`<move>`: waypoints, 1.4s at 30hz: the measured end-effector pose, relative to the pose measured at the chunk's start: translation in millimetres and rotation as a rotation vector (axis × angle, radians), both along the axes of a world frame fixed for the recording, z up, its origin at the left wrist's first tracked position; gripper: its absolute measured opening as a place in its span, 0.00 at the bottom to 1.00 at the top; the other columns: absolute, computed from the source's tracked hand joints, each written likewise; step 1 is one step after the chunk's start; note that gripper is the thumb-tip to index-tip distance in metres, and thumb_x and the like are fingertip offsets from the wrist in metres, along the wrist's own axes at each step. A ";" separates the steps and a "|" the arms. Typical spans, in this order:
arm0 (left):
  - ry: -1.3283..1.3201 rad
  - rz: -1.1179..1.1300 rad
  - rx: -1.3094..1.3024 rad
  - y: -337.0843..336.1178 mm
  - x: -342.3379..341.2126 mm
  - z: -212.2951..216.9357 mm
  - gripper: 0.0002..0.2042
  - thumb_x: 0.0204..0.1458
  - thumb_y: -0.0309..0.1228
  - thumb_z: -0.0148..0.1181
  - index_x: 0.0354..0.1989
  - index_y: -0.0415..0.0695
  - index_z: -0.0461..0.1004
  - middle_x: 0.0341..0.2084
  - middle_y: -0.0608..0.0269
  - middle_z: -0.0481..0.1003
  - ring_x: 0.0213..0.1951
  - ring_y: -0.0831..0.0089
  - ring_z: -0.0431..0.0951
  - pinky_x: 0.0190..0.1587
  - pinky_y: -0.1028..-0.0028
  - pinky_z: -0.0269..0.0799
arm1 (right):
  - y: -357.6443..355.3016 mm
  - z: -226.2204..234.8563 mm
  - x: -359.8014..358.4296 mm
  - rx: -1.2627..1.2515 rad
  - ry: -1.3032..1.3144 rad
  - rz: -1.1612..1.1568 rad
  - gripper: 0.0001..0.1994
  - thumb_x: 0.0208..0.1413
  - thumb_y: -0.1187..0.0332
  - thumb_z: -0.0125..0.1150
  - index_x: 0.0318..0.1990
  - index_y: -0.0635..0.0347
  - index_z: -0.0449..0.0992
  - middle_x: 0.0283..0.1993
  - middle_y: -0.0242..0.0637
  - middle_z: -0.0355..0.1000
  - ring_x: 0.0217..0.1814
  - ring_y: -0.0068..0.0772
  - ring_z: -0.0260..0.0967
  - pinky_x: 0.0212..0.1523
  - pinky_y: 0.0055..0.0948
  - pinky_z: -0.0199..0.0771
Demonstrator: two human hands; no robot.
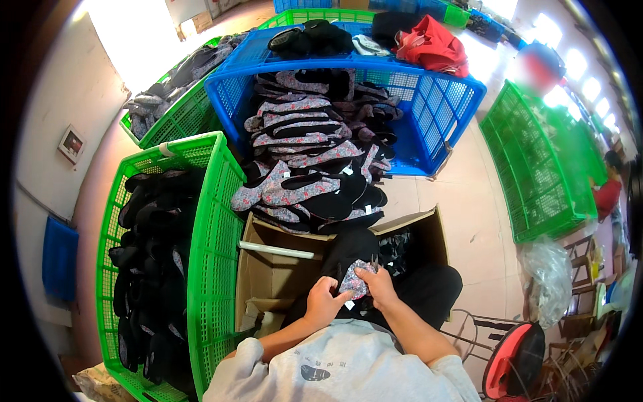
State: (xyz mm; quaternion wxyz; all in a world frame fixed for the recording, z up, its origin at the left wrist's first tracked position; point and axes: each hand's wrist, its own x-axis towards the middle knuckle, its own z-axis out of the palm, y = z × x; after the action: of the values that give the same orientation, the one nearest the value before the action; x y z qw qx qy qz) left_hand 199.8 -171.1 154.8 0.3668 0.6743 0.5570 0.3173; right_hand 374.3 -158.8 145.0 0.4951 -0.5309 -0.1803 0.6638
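Over my lap, a floral cloth slipper [355, 279] with black parts is held between both hands. My left hand [321, 301] is closed on its left edge, thumb and fingers pinching the cloth. My right hand [379, 285] is closed at the slipper's right side, and thin metal blades, apparently of small snips [375, 260], stick up from its fingers. The grip on the snips is mostly hidden. Just beyond my knees, a heap of similar floral slippers [301, 187] spills from a blue crate [429, 120] lying on its side.
An open cardboard box [268, 275] surrounds my legs, a white tube [276, 250] across its left part. To the left stands a green crate [216, 268] of black slippers; another green crate [529, 161] is at right. A red cloth [435, 47] lies atop the blue crate.
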 end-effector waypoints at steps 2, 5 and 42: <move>0.021 -0.018 -0.007 -5.0 1.2 12.5 0.19 0.40 0.34 0.76 0.29 0.38 0.71 0.24 0.60 0.69 0.25 0.71 0.70 0.29 0.71 0.69 | -2.0 -4.9 -2.4 -0.008 -0.002 -0.039 0.05 0.57 0.73 0.63 0.39 0.61 0.75 0.33 0.30 0.75 0.32 0.23 0.73 0.35 0.27 0.75; -0.028 -0.008 -0.015 -16.7 4.5 13.6 0.18 0.41 0.34 0.76 0.31 0.38 0.72 0.24 0.60 0.70 0.25 0.73 0.71 0.29 0.71 0.70 | -0.3 -1.9 -1.8 0.007 0.018 -0.046 0.05 0.57 0.73 0.63 0.38 0.61 0.75 0.32 0.30 0.74 0.31 0.22 0.72 0.34 0.27 0.74; 0.425 -0.262 0.444 13.9 -14.1 58.8 0.18 0.45 0.37 0.71 0.45 0.49 0.82 0.48 0.46 0.74 0.50 0.50 0.74 0.51 0.60 0.73 | -22.1 59.0 7.2 -0.045 0.007 0.332 0.15 0.63 0.71 0.56 0.54 0.66 0.67 0.39 0.40 0.77 0.20 0.15 0.66 0.14 0.17 0.55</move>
State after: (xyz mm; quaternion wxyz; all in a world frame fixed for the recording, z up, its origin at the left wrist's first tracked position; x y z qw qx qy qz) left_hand 185.7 -157.3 213.6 0.1245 0.8547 0.4468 0.2332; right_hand 381.5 -181.0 204.0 0.3675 -0.5022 -0.2488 0.7422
